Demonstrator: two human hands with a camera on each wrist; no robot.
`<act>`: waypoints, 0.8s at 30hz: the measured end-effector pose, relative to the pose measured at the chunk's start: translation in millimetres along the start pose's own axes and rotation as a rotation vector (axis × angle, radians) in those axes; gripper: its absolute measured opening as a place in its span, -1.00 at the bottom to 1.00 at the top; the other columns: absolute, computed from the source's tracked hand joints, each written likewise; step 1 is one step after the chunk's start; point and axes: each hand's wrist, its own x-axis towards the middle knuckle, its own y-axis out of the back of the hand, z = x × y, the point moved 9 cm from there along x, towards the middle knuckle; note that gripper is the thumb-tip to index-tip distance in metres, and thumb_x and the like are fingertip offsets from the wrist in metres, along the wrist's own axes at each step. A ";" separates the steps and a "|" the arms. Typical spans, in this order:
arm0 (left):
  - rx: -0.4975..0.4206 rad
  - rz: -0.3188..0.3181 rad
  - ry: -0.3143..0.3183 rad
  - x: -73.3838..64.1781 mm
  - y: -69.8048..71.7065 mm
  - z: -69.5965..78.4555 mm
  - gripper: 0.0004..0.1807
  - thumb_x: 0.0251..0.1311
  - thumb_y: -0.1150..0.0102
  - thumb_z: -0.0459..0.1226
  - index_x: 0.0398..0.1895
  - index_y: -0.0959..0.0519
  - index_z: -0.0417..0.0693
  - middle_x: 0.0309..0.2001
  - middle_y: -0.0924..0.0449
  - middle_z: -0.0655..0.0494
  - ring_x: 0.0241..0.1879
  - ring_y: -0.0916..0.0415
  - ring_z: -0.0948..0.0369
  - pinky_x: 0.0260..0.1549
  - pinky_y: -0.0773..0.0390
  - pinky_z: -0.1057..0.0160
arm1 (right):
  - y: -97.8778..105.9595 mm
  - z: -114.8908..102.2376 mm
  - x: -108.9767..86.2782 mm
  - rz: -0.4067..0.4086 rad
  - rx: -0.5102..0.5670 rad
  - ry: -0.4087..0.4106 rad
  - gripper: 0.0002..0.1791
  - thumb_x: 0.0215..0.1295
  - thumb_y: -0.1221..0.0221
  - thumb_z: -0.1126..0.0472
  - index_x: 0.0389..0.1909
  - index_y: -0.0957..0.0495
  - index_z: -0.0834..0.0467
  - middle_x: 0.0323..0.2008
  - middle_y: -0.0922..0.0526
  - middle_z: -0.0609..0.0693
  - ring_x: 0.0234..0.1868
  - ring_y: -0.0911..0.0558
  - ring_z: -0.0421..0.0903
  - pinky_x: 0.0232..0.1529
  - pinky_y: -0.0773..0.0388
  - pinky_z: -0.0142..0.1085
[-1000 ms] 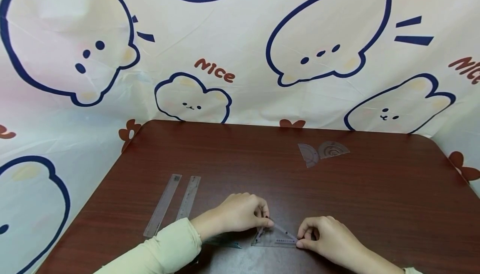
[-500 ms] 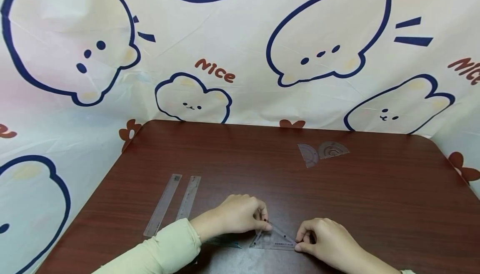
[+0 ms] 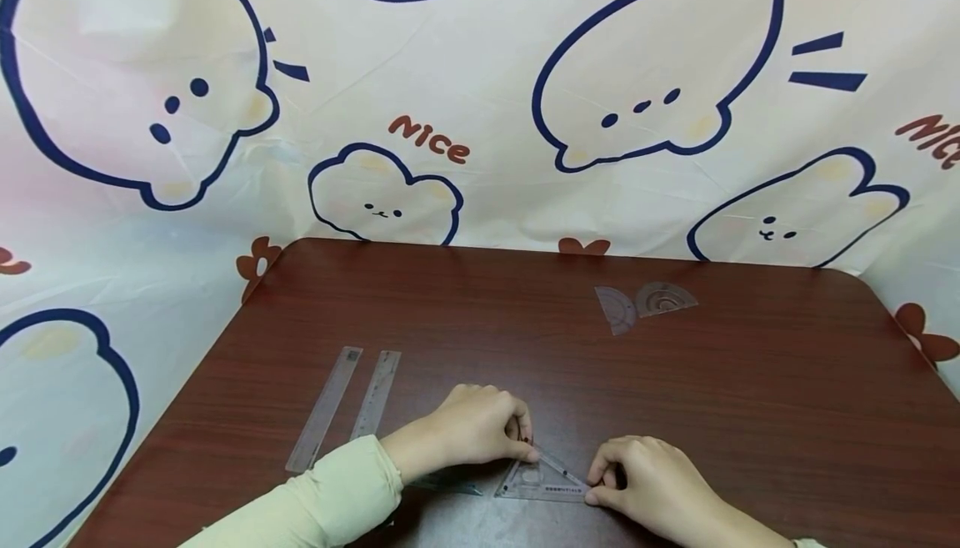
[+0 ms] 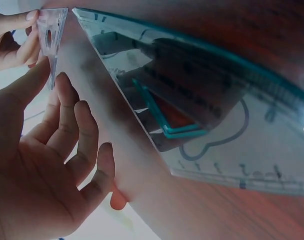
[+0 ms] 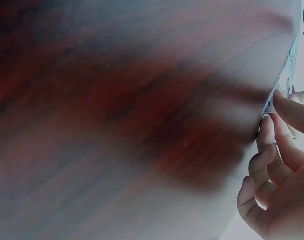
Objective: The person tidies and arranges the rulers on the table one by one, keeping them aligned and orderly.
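1. The small clear set square (image 3: 550,485) lies between your two hands near the front of the brown table (image 3: 750,381), slanting edge facing away and to the right. Whether its lower edge touches the wood, you cannot tell.
2. Expected handling: thin transparent plastic, so probably light and stiff, smooth enough to slide in dry fingers, and liable to crack if bent. The corners offer the surest hold; a light pinch there should suffice and leaves the printed face uncovered.
3. Your left hand (image 3: 483,424) pinches the upper corner between thumb and finger. The wrist arches over from the left; the remaining fingers curl loosely beneath, as the left wrist view shows.
4. Your right hand (image 3: 652,481) pinches the right-hand corner, thumb towards you, its forearm entering from the lower right and its other fingers bent, free of the plastic.
5. Beneath your left forearm, partly hidden, lies a teal-edged set square (image 4: 232,145) with a triangular cut-out.
6. Further left, the wider ruler (image 3: 325,410) and the narrower ruler (image 3: 377,394) lie side by side, apart.
7. At the far right, the left protractor (image 3: 617,310) and the right protractor (image 3: 666,299) lie close together, before the patterned backdrop (image 3: 480,64).
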 end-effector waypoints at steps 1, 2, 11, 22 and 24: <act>0.003 0.003 0.000 0.1 0.4 0.0 -0.79 0.07 -0.40 0.11 -0.50 -0.60 0.35 -0.64 -0.41 0.59 -0.59 -0.37 0.50 -0.42 -0.35 0.34 | 0.2 -0.5 0.1 0.003 -0.005 0.002 -0.75 -0.02 -0.50 0.00 -0.54 -0.57 -0.26 -0.61 -0.36 -0.46 -0.57 -0.33 -0.47 -0.53 -0.31 -0.41; 0.006 0.005 0.001 0.3 0.8 -0.3 -0.79 0.07 -0.41 0.12 -0.50 -0.60 0.35 -0.64 -0.41 0.59 -0.59 -0.37 0.50 -0.42 -0.35 0.34 | 0.4 -1.0 0.2 0.007 -0.010 0.004 -0.75 -0.02 -0.51 0.00 -0.54 -0.57 -0.26 -0.61 -0.36 -0.46 -0.57 -0.33 -0.47 -0.53 -0.32 -0.41; -0.001 -0.001 -0.003 2.4 -0.4 -1.1 -0.78 0.05 -0.43 0.11 -0.49 -0.60 0.33 -0.63 -0.41 0.57 -0.60 -0.37 0.50 -0.41 -0.36 0.35 | 0.2 -2.4 -1.1 0.017 -0.049 0.012 -0.73 -0.04 -0.51 -0.02 -0.55 -0.55 -0.29 -0.60 -0.34 -0.46 -0.56 -0.32 -0.47 -0.52 -0.31 -0.41; 0.022 -0.010 0.004 3.0 -3.8 -3.3 -0.76 0.03 -0.43 0.12 -0.49 -0.61 0.31 -0.64 -0.40 0.56 -0.60 -0.36 0.50 -0.40 -0.35 0.35 | 1.7 -4.2 -0.3 0.026 -0.063 0.040 -0.70 -0.07 -0.51 -0.10 -0.59 -0.51 -0.31 -0.61 -0.32 -0.47 -0.53 -0.31 -0.47 -0.49 -0.32 -0.39; 0.027 -0.010 0.001 4.0 -3.3 -3.4 -0.76 0.03 -0.43 0.12 -0.49 -0.61 0.32 -0.64 -0.40 0.56 -0.60 -0.36 0.50 -0.40 -0.35 0.35 | 3.2 -5.0 0.6 0.033 -0.068 0.049 -0.70 -0.08 -0.52 -0.09 -0.59 -0.51 -0.31 -0.61 -0.32 -0.48 -0.53 -0.31 -0.47 -0.49 -0.32 -0.39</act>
